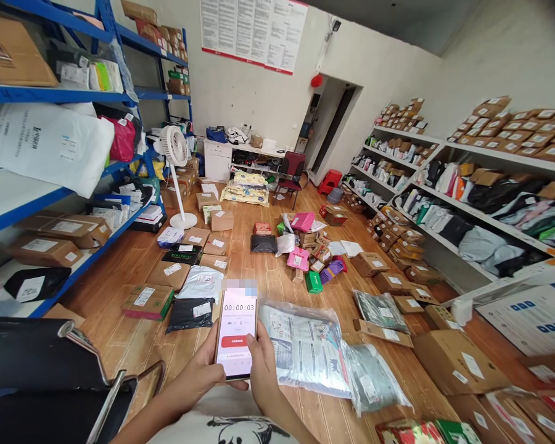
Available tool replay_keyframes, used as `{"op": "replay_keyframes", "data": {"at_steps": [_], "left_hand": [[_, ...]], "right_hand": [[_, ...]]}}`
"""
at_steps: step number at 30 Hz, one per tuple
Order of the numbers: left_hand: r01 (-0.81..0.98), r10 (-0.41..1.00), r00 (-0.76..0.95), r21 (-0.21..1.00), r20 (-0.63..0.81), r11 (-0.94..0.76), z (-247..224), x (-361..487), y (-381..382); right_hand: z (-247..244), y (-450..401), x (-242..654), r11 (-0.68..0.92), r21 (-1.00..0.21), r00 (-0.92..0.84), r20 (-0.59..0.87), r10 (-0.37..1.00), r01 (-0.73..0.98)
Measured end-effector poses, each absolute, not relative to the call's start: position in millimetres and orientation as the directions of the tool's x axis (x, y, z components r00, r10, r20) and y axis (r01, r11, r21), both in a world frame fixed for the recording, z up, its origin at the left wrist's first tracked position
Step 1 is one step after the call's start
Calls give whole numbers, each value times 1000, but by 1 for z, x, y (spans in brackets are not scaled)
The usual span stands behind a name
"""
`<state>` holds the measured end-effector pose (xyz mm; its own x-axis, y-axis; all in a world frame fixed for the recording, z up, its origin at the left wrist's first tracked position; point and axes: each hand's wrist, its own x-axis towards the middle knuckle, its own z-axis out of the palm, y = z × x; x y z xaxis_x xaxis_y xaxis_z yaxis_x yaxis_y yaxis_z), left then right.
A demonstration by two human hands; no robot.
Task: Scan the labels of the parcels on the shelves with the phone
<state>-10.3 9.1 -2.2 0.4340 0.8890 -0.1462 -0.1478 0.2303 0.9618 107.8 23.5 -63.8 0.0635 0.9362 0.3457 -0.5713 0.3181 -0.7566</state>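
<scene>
Head view: the left hand [202, 369] and right hand [261, 364] rise from the bottom edge, fingers clamped on the sides of an upright, slim, glossy white-screened smartphone [237, 333] held between them. Beyond it, crinkled clear plastic mailers [305, 345] and cardboard boxes [453, 357] litter the wooden plank floor [268, 271], flanked by blue metal shelving [74, 92].

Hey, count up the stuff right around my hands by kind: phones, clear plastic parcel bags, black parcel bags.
White smartphone showing a timer, held by left hand and right hand: 1
Clear plastic parcel bags with printed contents: 2
Black plastic parcel bag with white label: 1
Total: 4
</scene>
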Motion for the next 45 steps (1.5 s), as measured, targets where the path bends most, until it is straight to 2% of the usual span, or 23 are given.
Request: {"op": "replay_keyframes", "data": {"at_steps": [4,11,20,35,40,45], "left_hand": [[-250,867,485,931,-117,266,-15,-18,16],[-258,909,381,925,-169,280,-19,-18,17],[-262,890,431,924,-148,280,-14,-19,15],[-303,884,448,908,-132,289,-24,-21,12],[-275,873,451,901,-186,334,-15,-18,8],[-215,864,471,927,-178,308,-8,-13,5]], "right_hand": [[-64,25,105,349,-761,101,353,930,-547],[-58,25,106,386,-820,150,357,922,-423],[-50,21,111,316,-792,115,301,947,-523],[-46,24,114,244,-818,63,248,967,-521],[-35,30,120,225,-823,62,226,972,-522],[-29,31,120,237,-824,99,218,971,-515]]}}
